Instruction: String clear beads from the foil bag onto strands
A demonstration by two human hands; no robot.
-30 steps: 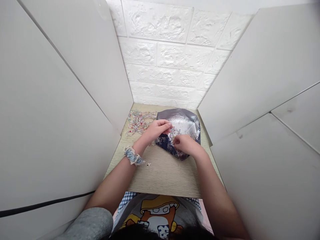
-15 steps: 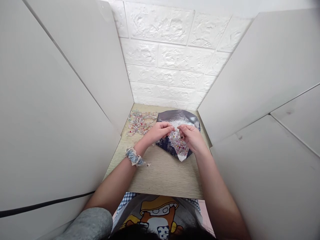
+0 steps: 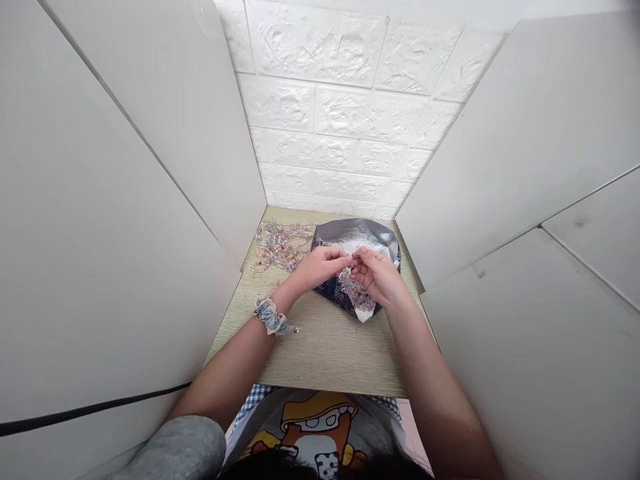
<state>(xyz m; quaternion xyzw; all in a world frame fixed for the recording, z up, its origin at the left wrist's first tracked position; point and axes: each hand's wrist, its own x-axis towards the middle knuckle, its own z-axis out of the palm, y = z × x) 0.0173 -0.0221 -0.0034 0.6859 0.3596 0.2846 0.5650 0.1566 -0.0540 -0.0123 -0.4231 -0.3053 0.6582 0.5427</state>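
Observation:
My left hand (image 3: 326, 264) and my right hand (image 3: 376, 273) meet fingertip to fingertip over a silver-lined bag (image 3: 345, 231). Both are closed in a pinch; whatever sits between the fingers is too small to make out. Loose multicoloured beads (image 3: 361, 298) lie in the bag below my right hand, which covers part of them. Strings of beads (image 3: 280, 245) are heaped on the tabletop to the left of the bag, beyond my left forearm.
The narrow wooden tabletop (image 3: 330, 353) is boxed in by pale panels (image 3: 165, 220) on the left and more panels (image 3: 500, 167) on the right. A white brick-patterned wall (image 3: 340, 113) closes the back. A black cable (image 3: 100, 407) runs along the lower left.
My right hand has shifted slightly left, and its fingertips now meet those of my left hand, closing the small gap. The bag and the bead strings stay in place.

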